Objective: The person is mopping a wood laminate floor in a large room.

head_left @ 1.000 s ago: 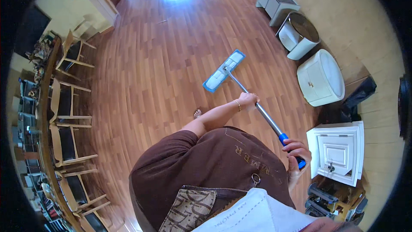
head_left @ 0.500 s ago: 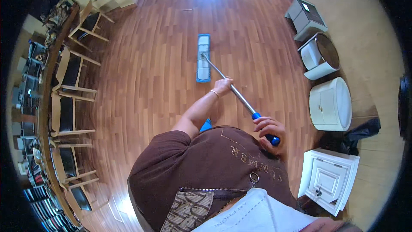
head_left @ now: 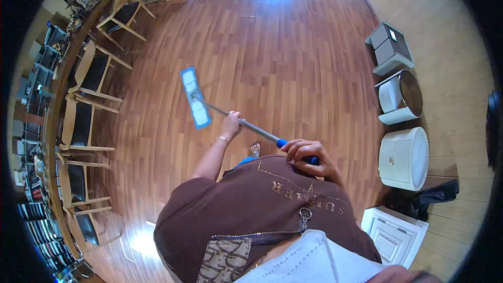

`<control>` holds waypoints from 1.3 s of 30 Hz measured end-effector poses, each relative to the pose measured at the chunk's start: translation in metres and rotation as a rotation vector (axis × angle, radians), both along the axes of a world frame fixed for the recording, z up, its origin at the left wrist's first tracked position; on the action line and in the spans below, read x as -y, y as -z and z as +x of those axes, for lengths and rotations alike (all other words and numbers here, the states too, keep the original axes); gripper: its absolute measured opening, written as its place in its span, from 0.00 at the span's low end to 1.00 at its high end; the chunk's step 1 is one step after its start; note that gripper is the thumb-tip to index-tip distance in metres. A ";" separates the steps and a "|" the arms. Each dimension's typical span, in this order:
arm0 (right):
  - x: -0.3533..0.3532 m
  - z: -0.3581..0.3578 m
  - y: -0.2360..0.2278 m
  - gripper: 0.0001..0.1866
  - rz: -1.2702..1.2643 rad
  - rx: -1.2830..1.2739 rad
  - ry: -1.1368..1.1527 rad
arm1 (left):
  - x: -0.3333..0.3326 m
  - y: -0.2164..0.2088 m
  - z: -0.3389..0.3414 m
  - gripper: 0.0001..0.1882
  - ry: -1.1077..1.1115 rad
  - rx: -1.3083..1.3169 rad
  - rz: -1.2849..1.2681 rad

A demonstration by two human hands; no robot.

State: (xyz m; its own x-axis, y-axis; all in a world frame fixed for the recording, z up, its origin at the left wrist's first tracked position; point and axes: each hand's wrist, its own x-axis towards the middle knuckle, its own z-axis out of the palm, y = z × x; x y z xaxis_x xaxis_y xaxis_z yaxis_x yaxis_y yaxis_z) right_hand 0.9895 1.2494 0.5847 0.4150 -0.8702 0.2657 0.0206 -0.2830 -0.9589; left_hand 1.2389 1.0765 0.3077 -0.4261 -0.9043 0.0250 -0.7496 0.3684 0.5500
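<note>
Fingers (head_left: pixel 299 148) of the right hand (head_left: pixel 313 157) curl snugly round the blue grip (head_left: pixel 282 143) of the flat mop (head_left: pixel 260 132), and those of the left hand (head_left: pixel 231 126) are wrapped about its metal pole farther down; neither hand shows a gap. Taking straight ahead of the person as twelve, I see wood-plank floor (head_left: pixel 293 63) spreading widest, then a long counter (head_left: pixel 51 118) along the nine o'clock side, crowded with small things. Pale wooden chairs (head_left: pixel 82 123) with dark seats line its front, while a rounded white cabinet (head_left: pixel 394 160) stands near three and a white panelled cabinet (head_left: pixel 390 238) near four. Slighter than these, the mop slants from the shirt front (head_left: pixel 251 194) to its blue-edged pad (head_left: pixel 189 81) between ten and eleven; whether that presses flat everywhere, I can't tell. A second ago the pad was nearer one o'clock; it has swung left, closer to the chairs, and the right hand has come in close to the shirt. To my mind, that brings another strip of floor into the mop's path, with both grips kept. Smallest of all, a thin stray bit (head_left: pixel 249 17) lies at twelve, well beyond the pad.
</note>
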 end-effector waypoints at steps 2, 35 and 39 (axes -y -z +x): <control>0.009 0.000 -0.003 0.04 0.009 0.011 -0.009 | -0.006 -0.015 0.007 0.17 -0.034 -0.052 -0.018; -0.075 -0.053 -0.082 0.12 -0.244 -0.292 1.129 | 0.006 -0.083 -0.367 0.10 1.256 -0.248 0.353; -0.044 -0.093 -0.073 0.17 -0.283 -0.237 1.206 | 0.038 -0.110 -0.406 0.08 1.230 -0.083 0.303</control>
